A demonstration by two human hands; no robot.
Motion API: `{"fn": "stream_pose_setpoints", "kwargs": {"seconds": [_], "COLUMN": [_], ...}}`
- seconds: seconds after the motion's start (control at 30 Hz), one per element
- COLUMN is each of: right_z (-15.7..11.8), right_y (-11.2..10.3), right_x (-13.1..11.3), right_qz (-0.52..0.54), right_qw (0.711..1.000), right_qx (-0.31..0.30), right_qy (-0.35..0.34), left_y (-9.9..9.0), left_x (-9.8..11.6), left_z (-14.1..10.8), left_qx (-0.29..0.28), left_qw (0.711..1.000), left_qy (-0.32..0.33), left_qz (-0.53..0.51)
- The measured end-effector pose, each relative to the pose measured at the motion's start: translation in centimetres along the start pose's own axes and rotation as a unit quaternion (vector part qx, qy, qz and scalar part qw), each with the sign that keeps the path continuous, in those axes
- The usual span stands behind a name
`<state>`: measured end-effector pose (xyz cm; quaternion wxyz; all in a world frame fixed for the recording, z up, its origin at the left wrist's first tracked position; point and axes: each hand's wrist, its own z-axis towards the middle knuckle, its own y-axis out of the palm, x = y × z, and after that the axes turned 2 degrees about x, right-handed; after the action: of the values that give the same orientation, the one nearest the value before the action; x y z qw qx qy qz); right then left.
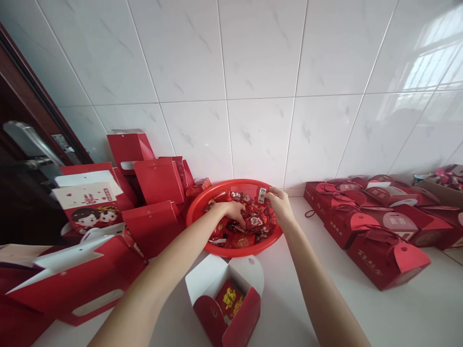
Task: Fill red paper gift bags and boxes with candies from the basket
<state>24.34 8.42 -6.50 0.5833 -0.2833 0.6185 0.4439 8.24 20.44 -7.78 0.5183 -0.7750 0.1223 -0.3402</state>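
White packet (262,195), long axis near upright, apparently in right hand (280,205)

Gold characters on packet (230,299), red box (387,260), illegible

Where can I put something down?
On the white counter, between the right forearm and the closed red boxes; a narrower strip separates that forearm from the open box. Crowded: the left, with red cartons, and the basket of red packets.

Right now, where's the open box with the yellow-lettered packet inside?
Head view, bottom centre: the open box stands on the white counter, just on the near side of the red basket, between the forearms.
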Motion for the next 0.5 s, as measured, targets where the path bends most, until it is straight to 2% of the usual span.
{"fn": "stream_pose_setpoints", "kwargs": {"seconds": [0.2, 0.5], "right_z": [0.1, -0.1], "right_y": [0.0, 0.1], "right_x": [0.2, 0.0], "right_qz": [-0.004, -0.012], "right_qw": [1.000, 1.000], "right_qx": [-0.004, 0.004], "right_qy": [-0.008, -0.008], "left_y": [0.1, -1.2], "left_x": [0.3, 0.2], "left_z": [-0.1, -0.8], "left_qx": [-0.035, 0.045], "left_qw": [0.998, 0.986], "left_qy": [0.015, -0.068], "left_qz": [-0.050, -0.143]}}
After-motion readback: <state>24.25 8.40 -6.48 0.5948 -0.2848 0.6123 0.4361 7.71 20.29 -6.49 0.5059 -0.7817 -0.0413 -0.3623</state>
